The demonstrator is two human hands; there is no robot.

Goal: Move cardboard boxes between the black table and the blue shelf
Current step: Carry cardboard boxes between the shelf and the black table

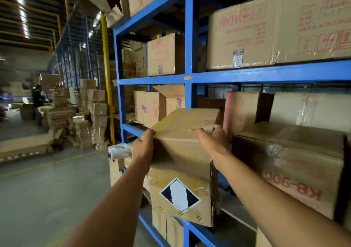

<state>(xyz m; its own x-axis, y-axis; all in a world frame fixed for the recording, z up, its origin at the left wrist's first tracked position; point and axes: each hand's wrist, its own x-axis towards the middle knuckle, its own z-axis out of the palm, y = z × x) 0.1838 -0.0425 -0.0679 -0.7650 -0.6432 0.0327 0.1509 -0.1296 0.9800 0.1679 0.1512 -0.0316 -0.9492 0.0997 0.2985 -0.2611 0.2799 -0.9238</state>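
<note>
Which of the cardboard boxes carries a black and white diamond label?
The box held by both hands, left hand and right hand; the diamond label is on its near face.

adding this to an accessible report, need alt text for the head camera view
Two bare hands, left hand and right hand, grip a tilted cardboard box bearing a black-and-white diamond label, in front of a blue shelf stacked with taped boxes. A warehouse aisle with piled cartons stretches left.
</note>
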